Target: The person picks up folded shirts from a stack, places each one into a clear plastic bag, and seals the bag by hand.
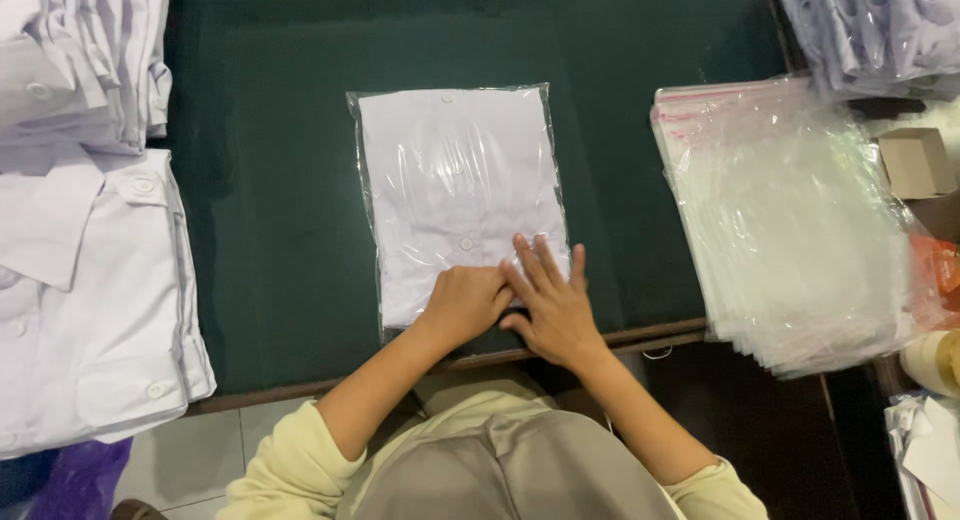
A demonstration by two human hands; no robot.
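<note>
A folded white shirt sealed inside a clear plastic bag is seen lying flat on the dark green bench, close to its near edge and roughly midway between its left and right sides. Buttons are visible through the glossy, lightly wrinkled film. The bag's near end is pressed down by both hands: the left hand is curled into a loose fist on the bag's near edge, and the right hand is laid flat beside it with fingers spread on the plastic; nothing is pinched. At the left edge of the bench, stacks of folded white shirts are piled, well apart from the bagged one. Toward the right edge a thick stack of empty clear bags is spread, with a small cardboard box beyond it. Bare green surface is left between the bagged shirt and both stacks.
</note>
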